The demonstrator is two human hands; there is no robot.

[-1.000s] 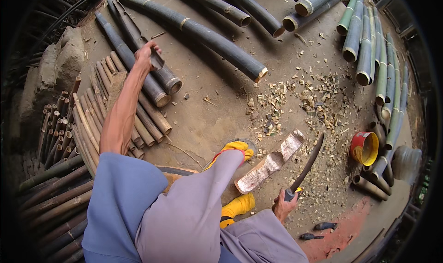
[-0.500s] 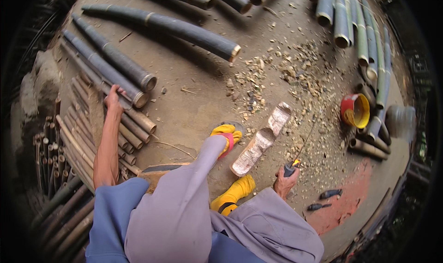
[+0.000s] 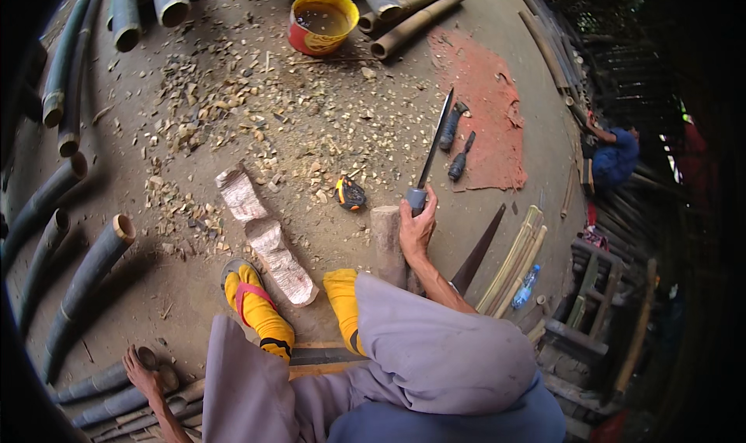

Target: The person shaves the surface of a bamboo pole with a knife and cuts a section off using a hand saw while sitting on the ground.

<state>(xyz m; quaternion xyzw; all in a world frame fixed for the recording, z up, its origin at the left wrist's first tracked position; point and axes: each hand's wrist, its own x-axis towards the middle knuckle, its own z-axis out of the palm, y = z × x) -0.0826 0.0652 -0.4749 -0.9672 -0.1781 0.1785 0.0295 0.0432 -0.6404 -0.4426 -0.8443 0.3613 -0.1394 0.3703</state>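
Note:
At lower left, my left hand (image 3: pixel 143 374) rests on a dark bamboo pole (image 3: pixel 101 382), fingers spread near its cut end. My right hand (image 3: pixel 418 227) is wrapped round the grey handle (image 3: pixel 416 201) of a long, narrow-bladed knife (image 3: pixel 437 140), its blade pointing up and away. Just beside that hand stands a round wooden post (image 3: pixel 385 237). Left of it on the ground lies a black and orange tape measure (image 3: pixel 350 193). A pale wooden block with scooped notches (image 3: pixel 268 237) lies ahead of my feet in yellow socks.
Wood chips (image 3: pixel 233 105) litter the ground. A red and yellow bucket (image 3: pixel 318 23) of brownish liquid stands far off. Two dark-handled tools (image 3: pixel 457 163) lie by a red mat (image 3: pixel 493 124). At right are a saw blade (image 3: pixel 479 249), bamboo strips (image 3: pixel 513 260), a bottle (image 3: pixel 528 286) and another person (image 3: pixel 615 154).
My view has swung to the right. The knife has come away from beside the tape measure in my right hand, its blade now raised. My left hand is still at the bamboo.

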